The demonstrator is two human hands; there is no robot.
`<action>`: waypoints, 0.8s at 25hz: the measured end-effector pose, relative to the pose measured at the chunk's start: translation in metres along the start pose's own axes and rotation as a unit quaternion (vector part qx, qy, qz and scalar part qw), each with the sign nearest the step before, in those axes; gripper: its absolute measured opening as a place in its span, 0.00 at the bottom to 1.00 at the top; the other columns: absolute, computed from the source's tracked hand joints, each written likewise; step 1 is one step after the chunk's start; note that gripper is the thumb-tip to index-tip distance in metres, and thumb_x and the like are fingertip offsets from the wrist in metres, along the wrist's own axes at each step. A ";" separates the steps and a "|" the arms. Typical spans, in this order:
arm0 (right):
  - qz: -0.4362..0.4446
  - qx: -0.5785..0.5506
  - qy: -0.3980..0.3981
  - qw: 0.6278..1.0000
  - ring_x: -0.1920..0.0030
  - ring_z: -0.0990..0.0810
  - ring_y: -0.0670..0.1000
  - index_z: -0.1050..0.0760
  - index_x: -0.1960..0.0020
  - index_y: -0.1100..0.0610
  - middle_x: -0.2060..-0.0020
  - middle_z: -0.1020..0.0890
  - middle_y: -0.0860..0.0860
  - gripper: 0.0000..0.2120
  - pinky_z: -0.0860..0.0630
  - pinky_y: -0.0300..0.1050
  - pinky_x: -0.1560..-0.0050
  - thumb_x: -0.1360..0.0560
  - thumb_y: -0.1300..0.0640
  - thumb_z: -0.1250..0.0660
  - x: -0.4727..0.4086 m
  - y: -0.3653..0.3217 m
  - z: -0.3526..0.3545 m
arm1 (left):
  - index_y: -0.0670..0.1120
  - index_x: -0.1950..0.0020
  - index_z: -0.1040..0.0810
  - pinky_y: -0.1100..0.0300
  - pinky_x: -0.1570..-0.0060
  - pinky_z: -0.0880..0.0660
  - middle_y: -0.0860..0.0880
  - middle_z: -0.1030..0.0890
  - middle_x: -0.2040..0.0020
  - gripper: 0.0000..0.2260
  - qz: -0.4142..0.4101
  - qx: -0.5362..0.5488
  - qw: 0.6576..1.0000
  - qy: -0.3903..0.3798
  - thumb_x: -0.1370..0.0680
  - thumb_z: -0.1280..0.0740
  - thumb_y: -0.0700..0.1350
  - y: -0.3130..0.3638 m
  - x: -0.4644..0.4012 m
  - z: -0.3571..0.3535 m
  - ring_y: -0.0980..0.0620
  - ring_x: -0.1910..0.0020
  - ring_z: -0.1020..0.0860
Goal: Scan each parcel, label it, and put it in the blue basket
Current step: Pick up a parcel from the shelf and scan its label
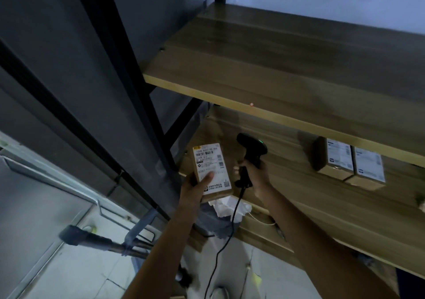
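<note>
Down by the lower shelf [322,206] of the wooden rack, the person holds a small brown parcel [212,172] up in the left hand [195,183], thumb pressed across its white shipping label and fingers wrapped behind, so the printed face is tilted toward them. Just beside it, the right hand [253,172] is curled round the grip of a black handheld scanner [251,148], whose cable [227,236] trails down toward the floor; a green light shows on the scanner's head. To me this looks like the scanning step, not yet settled: the scanner's nose seems to point up and away from the label, and a small red dot [251,104] sits on the front edge of the upper shelf [276,69], which I take to be its aiming beam landing off target. The next move, I'd judge, calls for tipping the scanner down onto the barcode near the top of the label, or bringing the parcel into the beam, and the thumb should stay clear of the code. Two more boxes [354,165] stand side by side further along the lower shelf, well apart from the hands. I can't see any blue basket from here, nor fresh labels, so labelling and dropping off remain ahead.
</note>
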State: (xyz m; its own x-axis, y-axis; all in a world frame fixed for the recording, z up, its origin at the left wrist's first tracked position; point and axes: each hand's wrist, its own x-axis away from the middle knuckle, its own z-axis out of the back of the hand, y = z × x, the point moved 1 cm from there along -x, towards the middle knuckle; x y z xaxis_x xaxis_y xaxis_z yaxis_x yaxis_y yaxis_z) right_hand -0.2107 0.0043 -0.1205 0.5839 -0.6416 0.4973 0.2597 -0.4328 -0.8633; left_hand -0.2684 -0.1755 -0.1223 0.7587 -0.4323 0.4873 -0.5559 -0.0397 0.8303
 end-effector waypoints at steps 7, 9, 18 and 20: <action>0.082 0.020 0.036 0.996 0.74 0.28 0.51 0.30 0.51 0.59 0.72 0.26 0.53 0.06 0.30 0.42 0.73 0.23 0.66 0.35 0.116 -0.002 0.081 | 0.45 0.38 0.24 0.45 0.46 0.21 0.43 0.16 0.44 0.25 0.059 -0.046 0.994 -0.073 0.32 0.24 0.50 -0.014 0.008 -0.049 0.43 0.46 0.17; 0.099 0.054 0.039 0.993 0.73 0.28 0.51 0.30 0.50 0.59 0.73 0.27 0.55 0.06 0.29 0.44 0.71 0.23 0.67 0.35 0.150 -0.002 0.101 | 0.48 0.38 0.26 0.48 0.48 0.21 0.47 0.17 0.44 0.20 0.095 -0.084 0.986 -0.108 0.27 0.26 0.49 -0.022 0.015 -0.073 0.45 0.45 0.19; 0.141 0.101 0.074 0.982 0.71 0.30 0.54 0.30 0.51 0.63 0.66 0.28 0.70 0.04 0.32 0.44 0.70 0.23 0.64 0.35 0.211 0.009 0.129 | 0.42 0.45 0.22 0.55 0.60 0.18 0.47 0.14 0.56 0.11 0.111 -0.079 0.959 -0.251 0.24 0.35 0.30 -0.053 0.059 -0.146 0.49 0.56 0.15; 0.144 0.101 0.079 0.981 0.72 0.29 0.53 0.30 0.52 0.64 0.69 0.28 0.67 0.04 0.32 0.42 0.72 0.23 0.65 0.35 0.216 0.009 0.128 | 0.42 0.47 0.22 0.57 0.63 0.19 0.47 0.14 0.59 0.10 0.113 -0.086 0.959 -0.245 0.23 0.36 0.30 -0.055 0.066 -0.148 0.50 0.59 0.14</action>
State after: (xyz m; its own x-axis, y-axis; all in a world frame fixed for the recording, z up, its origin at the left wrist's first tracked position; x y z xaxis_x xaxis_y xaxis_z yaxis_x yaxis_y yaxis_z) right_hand 0.0166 -0.0569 -0.0324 0.5334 -0.8159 0.2230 0.2578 -0.0942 -0.9616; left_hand -0.1373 -0.0688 -0.0956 0.3518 -0.7856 0.5090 -0.5912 0.2352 0.7715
